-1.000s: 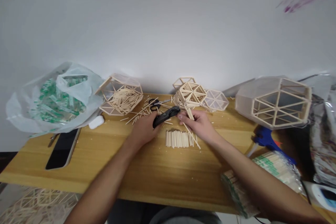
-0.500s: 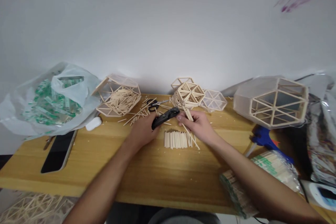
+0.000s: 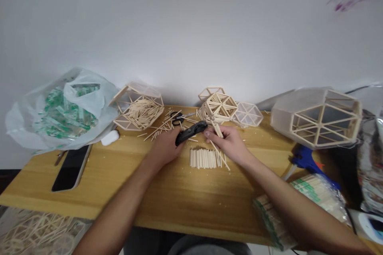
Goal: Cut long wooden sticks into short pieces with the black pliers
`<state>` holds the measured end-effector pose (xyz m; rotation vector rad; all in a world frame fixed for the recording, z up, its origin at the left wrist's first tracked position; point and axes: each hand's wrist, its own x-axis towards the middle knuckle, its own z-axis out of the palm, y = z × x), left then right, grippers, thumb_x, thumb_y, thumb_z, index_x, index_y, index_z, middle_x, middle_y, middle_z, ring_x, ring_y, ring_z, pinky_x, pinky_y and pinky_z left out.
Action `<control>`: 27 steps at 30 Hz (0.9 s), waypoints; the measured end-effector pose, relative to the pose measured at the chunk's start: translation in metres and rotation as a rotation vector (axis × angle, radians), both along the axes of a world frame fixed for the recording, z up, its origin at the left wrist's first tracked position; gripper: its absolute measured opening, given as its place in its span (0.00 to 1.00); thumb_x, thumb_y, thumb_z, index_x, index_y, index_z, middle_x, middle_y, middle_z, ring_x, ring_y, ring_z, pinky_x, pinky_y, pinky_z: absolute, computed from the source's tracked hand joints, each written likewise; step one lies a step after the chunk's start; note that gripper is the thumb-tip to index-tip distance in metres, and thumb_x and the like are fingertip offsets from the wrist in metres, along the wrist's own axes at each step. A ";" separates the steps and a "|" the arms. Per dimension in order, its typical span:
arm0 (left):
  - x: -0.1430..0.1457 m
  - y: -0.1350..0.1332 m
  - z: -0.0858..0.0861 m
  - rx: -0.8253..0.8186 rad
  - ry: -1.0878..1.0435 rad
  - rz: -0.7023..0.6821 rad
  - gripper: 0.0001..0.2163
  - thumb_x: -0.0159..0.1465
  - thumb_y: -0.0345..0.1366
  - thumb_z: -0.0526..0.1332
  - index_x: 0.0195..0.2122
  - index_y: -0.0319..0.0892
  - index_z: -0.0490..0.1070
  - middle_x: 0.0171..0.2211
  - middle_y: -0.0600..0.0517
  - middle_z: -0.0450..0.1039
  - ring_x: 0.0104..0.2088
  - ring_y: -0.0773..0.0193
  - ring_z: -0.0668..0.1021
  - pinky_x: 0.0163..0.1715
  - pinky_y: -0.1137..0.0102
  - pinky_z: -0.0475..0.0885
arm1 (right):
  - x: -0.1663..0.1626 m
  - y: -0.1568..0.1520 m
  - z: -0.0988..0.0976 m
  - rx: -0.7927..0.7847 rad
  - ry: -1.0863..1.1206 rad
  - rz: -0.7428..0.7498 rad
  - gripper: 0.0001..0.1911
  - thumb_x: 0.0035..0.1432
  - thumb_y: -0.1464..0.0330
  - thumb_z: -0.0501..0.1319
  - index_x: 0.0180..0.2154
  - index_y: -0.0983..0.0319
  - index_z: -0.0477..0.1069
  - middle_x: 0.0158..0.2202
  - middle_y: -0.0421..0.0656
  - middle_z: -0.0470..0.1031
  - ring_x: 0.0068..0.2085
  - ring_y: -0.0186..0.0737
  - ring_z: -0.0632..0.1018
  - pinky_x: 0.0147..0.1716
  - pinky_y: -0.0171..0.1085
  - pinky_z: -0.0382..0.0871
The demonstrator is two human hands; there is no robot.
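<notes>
My left hand [image 3: 166, 146] is closed around a black-handled hand tool [image 3: 191, 132], perhaps a cutter; its exact kind does not show. The tool's far end meets the fingertips of my right hand [image 3: 229, 142]. Thin wooden sticks [image 3: 220, 152] are pinched in that right hand, slanting down toward the table. Just below both hands lies a neat row of short cut sticks [image 3: 204, 158]. Behind them stands a small hexagonal stick frame [image 3: 222, 105] filled with sticks. Black scissors [image 3: 178, 118] rest among loose sticks [image 3: 163, 127] beyond my left hand.
On the wooden table [image 3: 191, 199], a plastic bag [image 3: 26, 127], a phone [image 3: 71, 169] and a white case [image 3: 110, 138] lie to the left. A stick-filled frame [image 3: 124, 123] stands behind. To the right are a large covered frame [image 3: 296, 115], a blue glue gun [image 3: 303, 158] and packaged sticks [image 3: 317, 193].
The whole view has shifted slightly, so things sit a little farther right. Both hands keep the same hold on the tool and the sticks.
</notes>
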<state>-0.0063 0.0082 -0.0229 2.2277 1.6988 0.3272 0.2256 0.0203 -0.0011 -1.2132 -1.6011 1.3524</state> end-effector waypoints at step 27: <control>0.011 -0.010 0.003 -0.267 -0.861 0.134 0.16 0.62 0.49 0.64 0.34 0.40 0.76 0.23 0.54 0.74 0.18 0.72 0.66 0.19 0.75 0.62 | -0.003 0.000 0.006 -0.155 0.238 -0.047 0.22 0.56 0.50 0.66 0.37 0.57 0.59 0.35 0.45 0.81 0.22 0.38 0.76 0.24 0.37 0.66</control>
